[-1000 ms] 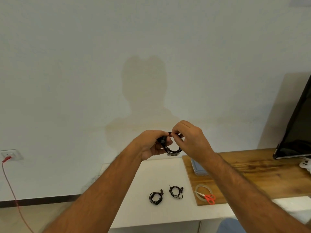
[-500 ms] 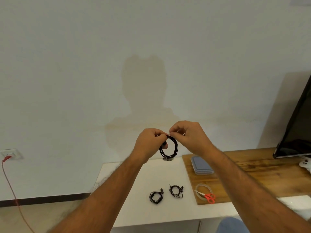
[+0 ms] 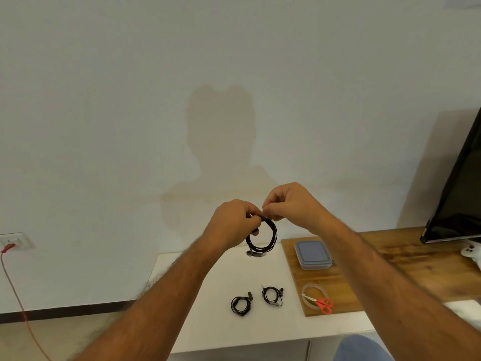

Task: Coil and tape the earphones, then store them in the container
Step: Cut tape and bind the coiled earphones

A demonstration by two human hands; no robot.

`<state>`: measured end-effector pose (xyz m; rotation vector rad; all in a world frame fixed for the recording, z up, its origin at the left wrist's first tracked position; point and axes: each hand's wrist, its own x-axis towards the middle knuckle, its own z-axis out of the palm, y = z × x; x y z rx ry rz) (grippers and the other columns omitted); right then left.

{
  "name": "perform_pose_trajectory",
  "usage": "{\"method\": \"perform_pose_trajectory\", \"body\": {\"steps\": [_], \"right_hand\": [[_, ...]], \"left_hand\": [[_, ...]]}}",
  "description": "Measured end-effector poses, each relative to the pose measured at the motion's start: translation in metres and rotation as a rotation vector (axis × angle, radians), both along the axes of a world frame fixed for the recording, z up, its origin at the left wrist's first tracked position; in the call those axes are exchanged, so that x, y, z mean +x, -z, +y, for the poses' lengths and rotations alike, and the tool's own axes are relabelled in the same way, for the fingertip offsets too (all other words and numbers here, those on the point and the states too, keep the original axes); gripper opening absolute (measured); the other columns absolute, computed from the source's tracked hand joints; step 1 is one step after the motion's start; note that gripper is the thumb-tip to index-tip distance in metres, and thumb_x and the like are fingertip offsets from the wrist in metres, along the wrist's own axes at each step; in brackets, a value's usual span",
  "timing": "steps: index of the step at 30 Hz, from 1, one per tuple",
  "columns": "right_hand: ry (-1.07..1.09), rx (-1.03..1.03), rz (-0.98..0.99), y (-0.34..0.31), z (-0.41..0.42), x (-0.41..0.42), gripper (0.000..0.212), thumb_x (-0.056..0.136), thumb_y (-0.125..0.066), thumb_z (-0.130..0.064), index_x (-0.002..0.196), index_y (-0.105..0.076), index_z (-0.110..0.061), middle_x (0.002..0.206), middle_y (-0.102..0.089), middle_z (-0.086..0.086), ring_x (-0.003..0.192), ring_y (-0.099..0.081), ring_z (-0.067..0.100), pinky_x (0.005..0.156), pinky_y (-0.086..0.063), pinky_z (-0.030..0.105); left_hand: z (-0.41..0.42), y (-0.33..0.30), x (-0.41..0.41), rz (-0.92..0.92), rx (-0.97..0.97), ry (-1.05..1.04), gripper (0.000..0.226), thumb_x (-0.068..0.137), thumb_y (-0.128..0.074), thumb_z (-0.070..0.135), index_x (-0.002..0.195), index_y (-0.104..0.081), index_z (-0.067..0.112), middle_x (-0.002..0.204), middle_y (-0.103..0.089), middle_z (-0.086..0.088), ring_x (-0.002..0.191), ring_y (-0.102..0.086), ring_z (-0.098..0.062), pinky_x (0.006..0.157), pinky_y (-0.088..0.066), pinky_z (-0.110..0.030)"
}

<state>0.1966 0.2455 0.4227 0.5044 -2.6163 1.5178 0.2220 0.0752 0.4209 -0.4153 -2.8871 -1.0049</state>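
A black earphone coil [image 3: 270, 238] hangs in the air above the white table [image 3: 208, 277]. My left hand [image 3: 231, 222] pinches its top left, and my right hand [image 3: 289, 204] pinches the top just beside it. The earbuds dangle at the bottom of the loop. Two more coiled black earphones [image 3: 240, 305] [image 3: 272, 296] lie on the table near the front. A clear container with a blue-grey lid [image 3: 313, 254], shut, sits on the wooden board [image 3: 390, 272] to the right. A roll of clear tape [image 3: 312, 295] lies on the board with red-handled scissors [image 3: 322, 306] across it.
A black monitor [image 3: 463, 199] leans at the far right, with a white game controller [image 3: 472, 252] below it. A wall socket [image 3: 14, 241] with a red cable is at the left. A blue-clad knee [image 3: 361, 347] shows at the bottom.
Both hands rose slightly and the coil swung down from between them, so it now hangs as an open loop below the fingertips.
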Motion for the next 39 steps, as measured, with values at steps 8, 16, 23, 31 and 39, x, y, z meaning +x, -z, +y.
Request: {"method": "perform_pose_trajectory", "body": {"steps": [8,16,23,31,39], "right_hand": [[-0.065,-0.273,-0.457,-0.002,0.009,-0.009,0.007,0.085,-0.067,-0.001,0.090,-0.068,0.004,0.080,-0.071,0.017,0.069,-0.070,0.025,0.067,-0.059,0.035],[-0.142,-0.359,-0.679,-0.001,0.013,-0.019,0.007,0.090,-0.062,-0.004,0.093,-0.067,0.000,0.073,-0.069,0.009,0.063,-0.067,0.018,0.070,-0.061,0.035],[-0.285,-0.378,-0.769,0.005,0.016,-0.024,0.019,0.092,-0.058,-0.010,0.080,-0.072,-0.008,0.077,-0.065,0.008,0.064,-0.059,0.016,0.078,-0.058,0.047],[-0.308,-0.170,-0.706,0.004,0.018,-0.025,0.019,0.094,-0.056,-0.012,0.089,-0.074,-0.006,0.081,-0.065,0.008,0.068,-0.060,0.018,0.088,-0.055,0.052],[-0.090,0.095,-0.375,0.001,0.012,-0.021,0.019,0.091,-0.055,-0.014,0.096,-0.073,-0.011,0.091,-0.076,0.002,0.088,-0.072,0.015,0.098,-0.049,0.048]], "left_hand": [[0.001,0.008,-0.001,0.345,-0.222,-0.023,0.021,0.095,-0.055,0.030,0.106,-0.073,0.034,0.092,-0.073,0.012,0.091,-0.062,-0.009,0.079,-0.045,-0.027],[0.001,0.022,-0.007,0.776,-0.332,-0.032,0.009,0.075,-0.080,0.020,0.084,-0.077,0.024,0.070,-0.071,0.009,0.089,-0.065,-0.022,0.082,-0.043,-0.038],[-0.001,0.025,-0.006,0.919,-0.249,0.012,0.011,0.076,-0.077,0.016,0.086,-0.076,0.021,0.074,-0.071,0.007,0.086,-0.065,-0.023,0.083,-0.043,-0.040],[-0.002,0.028,-0.007,0.842,-0.290,0.065,0.006,0.081,-0.071,0.023,0.084,-0.077,0.024,0.071,-0.070,0.008,0.083,-0.064,-0.020,0.084,-0.043,-0.039],[0.001,0.029,-0.013,0.489,-0.221,-0.011,0.022,0.096,-0.052,0.034,0.097,-0.074,0.031,0.078,-0.070,0.011,0.081,-0.058,-0.011,0.089,-0.041,-0.035]]}}
